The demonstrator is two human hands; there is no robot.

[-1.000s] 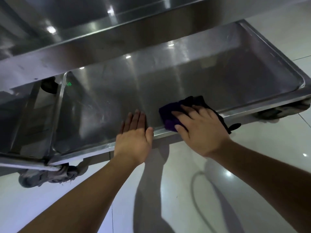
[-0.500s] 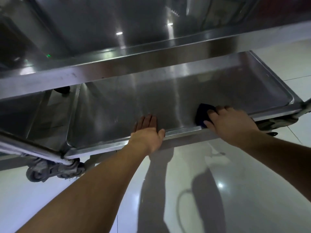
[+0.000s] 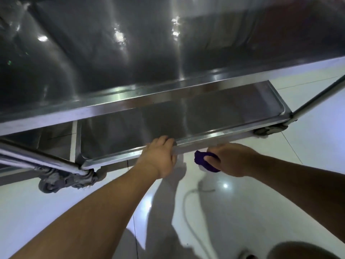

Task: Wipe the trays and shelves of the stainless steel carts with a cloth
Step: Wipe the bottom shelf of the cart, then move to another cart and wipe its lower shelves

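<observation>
Right hand (image 3: 231, 159) clutching bunched purple cloth (image 3: 204, 162), left hand (image 3: 158, 157) gripping tray rim (image 3: 214, 137)

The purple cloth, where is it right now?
Head view, right of centre: the purple cloth is bunched in the right hand, against the bottom shelf's front edge, beside the left hand.

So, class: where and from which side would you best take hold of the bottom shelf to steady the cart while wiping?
Probably the shelf's raised front lip, taken from the near, open side, as the left hand does: fingers over the rim, palm outside. The lip is a thin straight edge, and the upper shelf overhangs the far side. Stay clear of the right hand and the cloth it holds.
</observation>
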